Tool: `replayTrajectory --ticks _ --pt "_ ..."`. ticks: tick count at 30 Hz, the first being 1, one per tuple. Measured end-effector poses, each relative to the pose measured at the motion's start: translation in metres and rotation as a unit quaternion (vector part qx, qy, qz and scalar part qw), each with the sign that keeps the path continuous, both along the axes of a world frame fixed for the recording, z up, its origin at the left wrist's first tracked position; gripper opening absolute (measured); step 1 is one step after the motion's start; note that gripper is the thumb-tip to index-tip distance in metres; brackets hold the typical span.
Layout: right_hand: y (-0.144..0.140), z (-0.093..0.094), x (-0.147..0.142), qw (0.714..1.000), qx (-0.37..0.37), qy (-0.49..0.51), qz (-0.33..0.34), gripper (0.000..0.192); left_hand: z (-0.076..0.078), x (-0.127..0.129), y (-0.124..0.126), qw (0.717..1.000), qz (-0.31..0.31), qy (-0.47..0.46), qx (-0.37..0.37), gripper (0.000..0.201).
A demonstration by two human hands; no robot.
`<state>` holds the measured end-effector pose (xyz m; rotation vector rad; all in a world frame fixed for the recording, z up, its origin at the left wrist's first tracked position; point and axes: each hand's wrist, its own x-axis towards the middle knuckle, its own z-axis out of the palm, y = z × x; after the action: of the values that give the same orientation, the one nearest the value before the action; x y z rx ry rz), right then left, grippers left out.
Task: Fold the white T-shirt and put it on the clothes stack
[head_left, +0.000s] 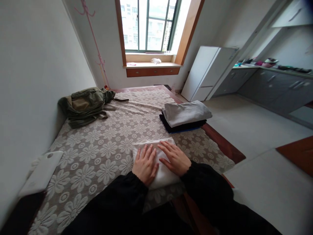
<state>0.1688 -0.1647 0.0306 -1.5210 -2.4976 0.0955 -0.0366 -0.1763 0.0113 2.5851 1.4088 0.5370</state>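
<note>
Both palms, left hand [145, 163] & right hand [175, 158], fingers spread flat, press a folded white cloth [156, 163] on the bed [102, 143], likely smoothing; next probably needs a lift to the stack of folded clothes [184, 116], far right.

Bed cover [102, 153]: floral lace pattern, spread flat. Olive backpack [84, 105]: lying against the left wall. Stack of folded clothes [184, 116] (grey piece on top, dark ones beneath): near the bed's right edge. White board [41, 172]: at the left edge. Small white fridge [206, 72]: below the window [149, 26]

Matt white cloth [156, 163] (lace bedspread [110, 130] beneath)
</note>
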Motion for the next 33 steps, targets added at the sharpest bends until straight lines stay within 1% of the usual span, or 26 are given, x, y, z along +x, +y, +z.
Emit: replayTrajectory --ticks 2,4,6,8,10,12,15,18,20,22,24,26,29,33 --pt "0.009 -0.016 -0.002 1.0 -0.008 -0.002 -0.017 0.057 -0.011 0.001 0.003 1.0 0.01 0.02 0.005 0.063" --pt "0.016 -0.028 0.001 1.0 -0.01 0.001 -0.011 0.06 -0.018 -0.002 0.005 0.999 0.011 0.032 0.005 0.064" --pt "0.021 -0.037 0.006 1.0 -0.008 0.008 0.0 0.063 -0.019 -0.005 0.006 0.999 0.01 0.039 0.001 0.065" --pt "0.023 -0.042 0.012 1.0 -0.007 0.012 -0.006 0.065 -0.019 -0.008 0.006 0.999 0.018 0.04 0.0 0.067" --pt "0.025 -0.046 0.018 0.999 -0.011 0.015 -0.036 0.065 -0.02 -0.012 0.008 0.998 0.046 0.037 -0.004 0.069" --pt "0.029 -0.051 0.027 0.996 -0.019 0.024 -0.083 0.063 -0.023 -0.019 0.013 0.996 0.087 0.031 -0.012 0.071" --pt "0.037 -0.057 0.042 0.989 -0.029 0.059 -0.135 0.063 -0.026 -0.03 0.024 0.988 0.149 0.011 -0.028 0.074" --pt "0.045 -0.055 0.053 0.985 -0.031 0.107 -0.132 0.061 -0.023 -0.042 0.036 0.981 0.188 -0.027 -0.045 0.072" --pt "0.05 -0.051 0.057 0.982 -0.037 0.145 -0.116 0.057 -0.017 -0.049 0.042 0.979 0.187 -0.06 -0.053 0.06" --pt "0.055 -0.045 0.058 0.975 -0.045 0.189 -0.106 0.05 -0.008 -0.054 0.046 0.977 0.184 -0.09 -0.058 0.044" --pt "0.059 -0.039 0.058 0.966 -0.053 0.231 -0.1 0.039 0.0 -0.057 0.047 0.975 0.19 -0.102 -0.058 0.032" --pt "0.061 -0.035 0.057 0.959 -0.061 0.262 -0.089 0.027 0.007 -0.058 0.046 0.973 0.201 -0.102 -0.055 0.024" --pt "0.06 -0.03 0.056 0.951 -0.061 0.294 -0.07 0.016 0.014 -0.058 0.044 0.971 0.209 -0.106 -0.054 0.017" --pt "0.052 -0.021 0.054 0.944 -0.014 0.324 -0.056 0.012 0.016 -0.059 0.04 0.969 0.212 -0.116 -0.047 0.015"
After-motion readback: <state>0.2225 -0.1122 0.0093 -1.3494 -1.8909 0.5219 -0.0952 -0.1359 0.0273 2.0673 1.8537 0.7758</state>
